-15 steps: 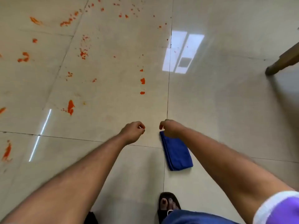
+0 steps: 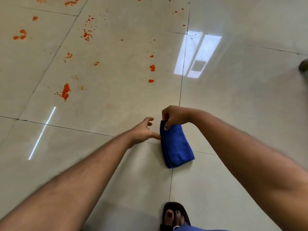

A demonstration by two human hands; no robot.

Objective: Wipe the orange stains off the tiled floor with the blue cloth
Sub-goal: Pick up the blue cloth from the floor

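The folded blue cloth point(image 2: 176, 145) lies flat on the beige tiled floor point(image 2: 233, 97), straddling a grout line near the junction of four tiles. The right hand point(image 2: 175, 116) is positioned over the far end of the cloth, its fingers curled and pinching the cloth's upper corner. The left hand point(image 2: 144, 130) sits just beside the cloth's left edge — fingers spread and relaxed, fingertips at or touching that edge, holding nothing. The orange stains point(image 2: 65, 92) are scattered across the tiles beyond and to the left of the cloth, well apart from it. On the near side of the cloth, a foot in a dark sandal point(image 2: 175, 215) stands on the floor — partly cut off by the frame.
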